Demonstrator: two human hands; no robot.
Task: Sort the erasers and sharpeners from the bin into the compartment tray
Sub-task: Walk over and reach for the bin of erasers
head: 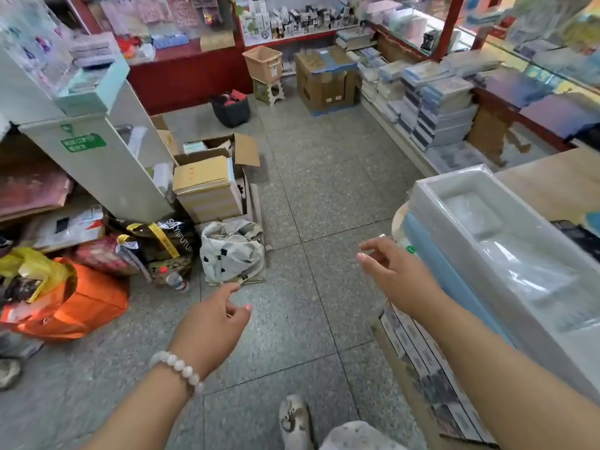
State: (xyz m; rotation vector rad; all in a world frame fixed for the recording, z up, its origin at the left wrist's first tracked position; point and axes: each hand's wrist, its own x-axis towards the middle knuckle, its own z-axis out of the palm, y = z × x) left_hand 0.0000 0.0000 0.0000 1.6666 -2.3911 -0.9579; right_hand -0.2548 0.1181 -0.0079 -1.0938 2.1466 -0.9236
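A white plastic-wrapped compartment tray (506, 241) lies flat on the counter at right.

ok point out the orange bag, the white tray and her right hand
orange bag (94, 306), head view, on its front side
white tray (431, 186), head view, on its near-left rim
right hand (394, 271), head view, on the back of the hand

Two hands show, the left hand (212, 323) and right hand (394, 271). One clear tray (506, 251) lies beside the right hand; one orange bag (84, 303) sits left of the left hand.
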